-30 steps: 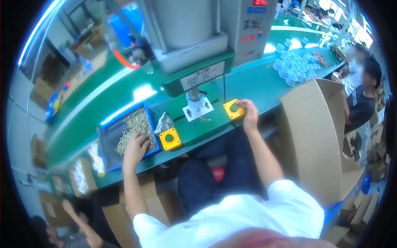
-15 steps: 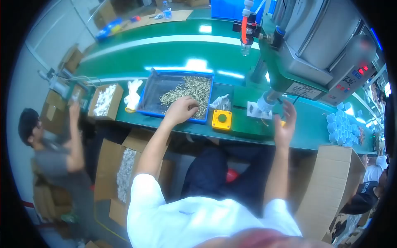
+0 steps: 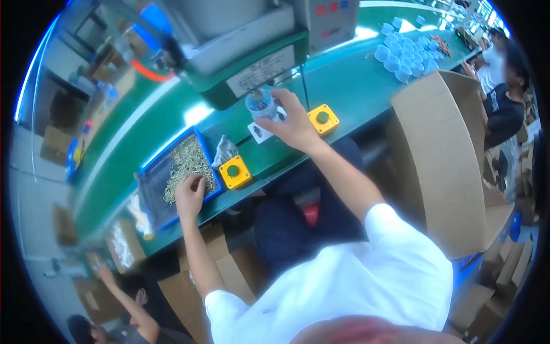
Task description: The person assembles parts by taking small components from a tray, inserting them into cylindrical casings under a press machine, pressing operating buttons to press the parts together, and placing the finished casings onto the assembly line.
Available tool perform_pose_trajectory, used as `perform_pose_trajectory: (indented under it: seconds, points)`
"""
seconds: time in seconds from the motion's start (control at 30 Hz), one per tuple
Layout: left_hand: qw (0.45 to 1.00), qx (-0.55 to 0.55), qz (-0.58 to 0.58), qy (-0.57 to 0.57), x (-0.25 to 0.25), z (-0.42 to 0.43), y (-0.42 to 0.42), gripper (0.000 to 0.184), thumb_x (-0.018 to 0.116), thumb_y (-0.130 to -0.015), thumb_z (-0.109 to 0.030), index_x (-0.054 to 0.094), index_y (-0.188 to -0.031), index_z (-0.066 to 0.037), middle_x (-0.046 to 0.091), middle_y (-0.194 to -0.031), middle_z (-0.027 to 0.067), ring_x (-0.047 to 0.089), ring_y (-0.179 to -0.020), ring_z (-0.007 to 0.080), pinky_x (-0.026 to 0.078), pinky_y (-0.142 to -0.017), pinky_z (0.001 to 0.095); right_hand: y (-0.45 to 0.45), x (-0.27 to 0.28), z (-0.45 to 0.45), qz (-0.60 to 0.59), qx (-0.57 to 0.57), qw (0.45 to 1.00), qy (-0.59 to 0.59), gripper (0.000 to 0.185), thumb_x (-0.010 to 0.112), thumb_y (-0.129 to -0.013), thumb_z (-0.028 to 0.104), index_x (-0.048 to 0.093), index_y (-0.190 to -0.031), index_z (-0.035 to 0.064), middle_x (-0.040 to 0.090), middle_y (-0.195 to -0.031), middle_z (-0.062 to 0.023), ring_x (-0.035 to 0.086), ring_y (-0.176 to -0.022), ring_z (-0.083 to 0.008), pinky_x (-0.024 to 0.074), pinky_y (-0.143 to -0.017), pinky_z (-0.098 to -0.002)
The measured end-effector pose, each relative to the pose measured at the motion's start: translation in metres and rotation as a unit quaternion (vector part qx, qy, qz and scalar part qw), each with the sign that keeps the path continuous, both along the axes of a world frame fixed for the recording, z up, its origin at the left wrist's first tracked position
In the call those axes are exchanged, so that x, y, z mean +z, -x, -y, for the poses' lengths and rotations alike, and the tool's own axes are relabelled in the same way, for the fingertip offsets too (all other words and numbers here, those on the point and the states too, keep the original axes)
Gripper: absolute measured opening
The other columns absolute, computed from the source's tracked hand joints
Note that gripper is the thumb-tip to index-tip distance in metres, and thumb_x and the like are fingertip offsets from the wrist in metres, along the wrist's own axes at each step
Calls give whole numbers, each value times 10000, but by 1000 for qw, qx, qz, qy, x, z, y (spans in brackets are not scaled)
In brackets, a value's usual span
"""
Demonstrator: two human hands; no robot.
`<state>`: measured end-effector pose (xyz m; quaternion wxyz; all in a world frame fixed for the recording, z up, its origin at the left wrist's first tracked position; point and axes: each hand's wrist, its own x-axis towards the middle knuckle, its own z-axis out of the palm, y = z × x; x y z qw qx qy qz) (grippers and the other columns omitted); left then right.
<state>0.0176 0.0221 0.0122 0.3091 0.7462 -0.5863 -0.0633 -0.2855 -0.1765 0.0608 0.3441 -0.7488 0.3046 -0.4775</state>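
Observation:
My right hand (image 3: 295, 123) is closed around a clear plastic cup (image 3: 259, 106) at the lower tip of the press (image 3: 258, 66). A white plate with dark cutouts (image 3: 260, 133) lies just beneath it. My left hand (image 3: 190, 196) rests over the blue-rimmed tray (image 3: 166, 150), its fingers curled together among small brass-coloured parts (image 3: 189, 160). Whatever those fingertips pinch is too small to make out. Beside the tray are a grey crumpled cloth (image 3: 225, 150) and a yellow box with a green button (image 3: 235, 172).
A second yellow button box (image 3: 323, 119) sits right of the press. Many clear cups (image 3: 404, 54) are heaped farther right on the green table. A large cardboard box (image 3: 427, 166) stands at my right. White gloves (image 3: 139, 213) lie left of the tray. Co-workers sit on both sides.
My right hand has gone from open beside the press tip to closed around the cup. My left hand stays at the brass parts. The view has turned to the right.

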Motion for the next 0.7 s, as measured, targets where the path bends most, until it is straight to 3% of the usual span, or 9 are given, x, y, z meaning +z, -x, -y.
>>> perform_pose_trajectory:
  seconds: [0.13,0.23,0.3,0.37,0.43,0.53,0.57,0.67,0.7]
  points:
    - [1000,16,9,1,5,3,-2,139,715,-922,-117,744,-975,8,676,-864,132,660,-706,231,523,-685,341,9,19,11,66,29,992,-100,702,883,-766,189,562,-1358,-9,539,-1348,-171,560,-1256,-293,479,-1035,-386]
    - [999,24,25,-5,-2,-5,1,140,712,-928,-123,743,-972,6,673,-858,131,653,-698,240,517,-680,344,39,11,19,23,-67,987,142,609,872,-763,174,623,-1298,25,568,-1274,-157,560,-1235,-293,472,-1040,-390]
    - [998,21,54,3,0,-4,1,143,711,-931,-133,741,-965,3,672,-858,133,652,-701,251,514,-677,350,72,-4,34,-15,-218,944,247,610,869,-748,237,640,-1288,71,612,-1211,-147,548,-1163,-335,458,-1033,-421]
    - [998,35,57,9,1,-1,0,145,711,-933,-138,740,-962,1,671,-858,134,651,-702,257,513,-676,354,115,-33,52,-118,-331,920,175,587,860,-778,255,641,-1298,95,625,-1134,-162,565,-1095,-349,465,-1005,-430]
    - [998,30,57,16,-1,0,0,147,713,-933,-143,737,-957,0,673,-863,135,654,-712,267,514,-680,360,154,-73,74,-155,-329,928,83,589,846,-814,270,624,-1322,72,618,-1141,-166,561,-1091,-345,459,-990,-438]
    - [998,32,59,13,6,-1,2,145,715,-932,-145,735,-955,-3,676,-867,135,658,-722,272,517,-684,364,179,-101,79,-205,-355,903,131,622,848,-824,274,603,-1347,43,637,-1176,-163,567,-1113,-350,454,-995,-450]
    - [998,32,61,11,9,0,4,143,715,-932,-144,735,-955,-5,677,-869,134,661,-728,272,519,-687,365,183,-102,76,-206,-349,904,134,622,848,-824,274,603,-1347,43,637,-1176,-163,567,-1113,-350,454,-995,-450]
    - [998,45,52,7,5,-3,4,142,717,-926,-152,737,-951,-14,675,-871,130,663,-745,277,521,-698,373,183,-101,59,-117,-325,934,-94,627,793,-878,346,585,-1373,22,647,-1283,-164,561,-1222,-367,437,-1049,-460]
    - [998,49,44,10,5,-2,4,143,720,-921,-160,739,-946,-20,672,-872,127,663,-756,282,522,-706,381,175,-99,68,-116,-320,936,-91,627,793,-878,346,585,-1373,22,647,-1283,-164,561,-1222,-367,437,-1049,-460]
